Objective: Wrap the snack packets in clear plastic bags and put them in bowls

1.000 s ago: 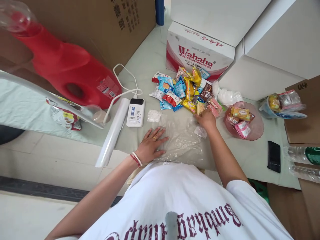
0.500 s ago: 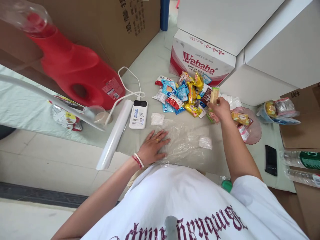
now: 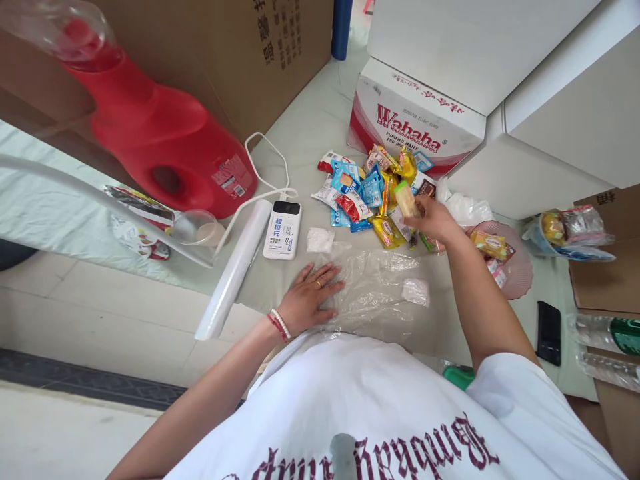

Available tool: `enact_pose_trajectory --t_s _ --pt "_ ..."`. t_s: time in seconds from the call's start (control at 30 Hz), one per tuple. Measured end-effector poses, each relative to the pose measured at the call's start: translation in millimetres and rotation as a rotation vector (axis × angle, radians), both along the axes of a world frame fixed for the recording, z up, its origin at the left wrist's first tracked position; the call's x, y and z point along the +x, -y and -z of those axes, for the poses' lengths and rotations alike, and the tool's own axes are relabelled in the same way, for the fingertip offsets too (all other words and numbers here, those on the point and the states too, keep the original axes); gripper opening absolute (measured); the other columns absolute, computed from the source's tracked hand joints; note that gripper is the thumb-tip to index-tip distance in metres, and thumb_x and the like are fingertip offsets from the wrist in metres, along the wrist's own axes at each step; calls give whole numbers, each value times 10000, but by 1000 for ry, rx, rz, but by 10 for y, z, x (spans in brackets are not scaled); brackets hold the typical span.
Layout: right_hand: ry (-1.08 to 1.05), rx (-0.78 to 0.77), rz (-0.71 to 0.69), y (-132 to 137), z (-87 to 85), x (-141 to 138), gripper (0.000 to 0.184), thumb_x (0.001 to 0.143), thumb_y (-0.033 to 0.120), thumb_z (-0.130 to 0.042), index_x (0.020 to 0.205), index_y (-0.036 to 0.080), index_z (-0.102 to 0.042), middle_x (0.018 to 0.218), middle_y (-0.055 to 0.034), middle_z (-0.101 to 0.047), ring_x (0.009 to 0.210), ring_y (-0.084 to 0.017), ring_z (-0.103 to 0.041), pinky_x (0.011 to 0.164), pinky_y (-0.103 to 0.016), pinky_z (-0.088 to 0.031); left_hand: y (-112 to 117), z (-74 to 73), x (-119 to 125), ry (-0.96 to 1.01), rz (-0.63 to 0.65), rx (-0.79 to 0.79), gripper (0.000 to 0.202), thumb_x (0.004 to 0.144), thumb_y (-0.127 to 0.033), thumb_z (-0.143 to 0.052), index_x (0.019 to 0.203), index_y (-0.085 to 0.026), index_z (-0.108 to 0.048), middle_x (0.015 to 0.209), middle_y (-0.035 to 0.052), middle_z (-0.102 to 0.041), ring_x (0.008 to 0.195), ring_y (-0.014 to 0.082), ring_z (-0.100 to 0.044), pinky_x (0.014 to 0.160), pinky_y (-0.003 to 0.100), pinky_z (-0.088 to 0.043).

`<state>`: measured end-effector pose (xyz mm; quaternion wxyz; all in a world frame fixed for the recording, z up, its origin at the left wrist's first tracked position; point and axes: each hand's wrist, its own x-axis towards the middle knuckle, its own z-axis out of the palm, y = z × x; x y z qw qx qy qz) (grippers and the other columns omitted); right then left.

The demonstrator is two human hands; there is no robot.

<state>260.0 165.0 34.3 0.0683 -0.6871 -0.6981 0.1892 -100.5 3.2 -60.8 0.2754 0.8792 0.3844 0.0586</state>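
My left hand (image 3: 311, 299) lies flat with fingers spread, resting on the left edge of a clear plastic bag (image 3: 373, 293) spread over the cloth. Between thumb and fingers, my right hand (image 3: 434, 219) pinches a small wrapped snack (image 3: 405, 199), pale yellow with a green end. It is held over the right part of a pile of packaged snacks in blue, red, white and gold wrappers, among them a gold packet (image 3: 387, 232). One white folded packet (image 3: 320, 240) lies above my left hand; another white packet (image 3: 415, 292) rests on the bag's right side.
To the left are a white power bank (image 3: 283, 230) with a cable, a plastic film roll (image 3: 234, 270) and a large red jug (image 3: 175, 140). A Wahaha carton (image 3: 415, 120) stands behind the pile. A pink plate (image 3: 520, 263) with snacks and a black phone (image 3: 549, 333) lie right.
My right hand has moved left over the pile, carrying the pale yellow snack with it. My left hand stays flat on the bag. The whole view has shifted slightly.
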Motion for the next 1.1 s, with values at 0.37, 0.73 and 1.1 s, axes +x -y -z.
enact_pose_trajectory --t_s 0.37,0.73,1.1 --pt "137 132 -154 28 286 -1015 564 920 394 -598 1401 111 -515 1400 -222 -587 1302 -402 -465 1080 -531 -419 2 -29 16 -20 -13 8 656 893 -491 -688 1499 -281 -553 1705 86 -348 1589 328 -287 1306 592 -141" --pt "218 61 103 719 263 -13 588 880 449 -642 1366 128 -555 1557 -216 -455 1393 -375 -451 1130 -478 -407 2 -31 17 -20 -11 3 643 891 -454 -692 1494 -281 -550 1709 79 -337 1596 311 -277 1306 597 -140" --pt "-226 -128 22 989 -36 425 576 837 466 -682 1349 207 -628 1246 -92 -707 1088 -289 -672 955 -416 -540 6 25 5 0 -5 24 668 886 -481 -683 1514 -303 -538 1711 77 -337 1586 334 -290 1309 599 -116"
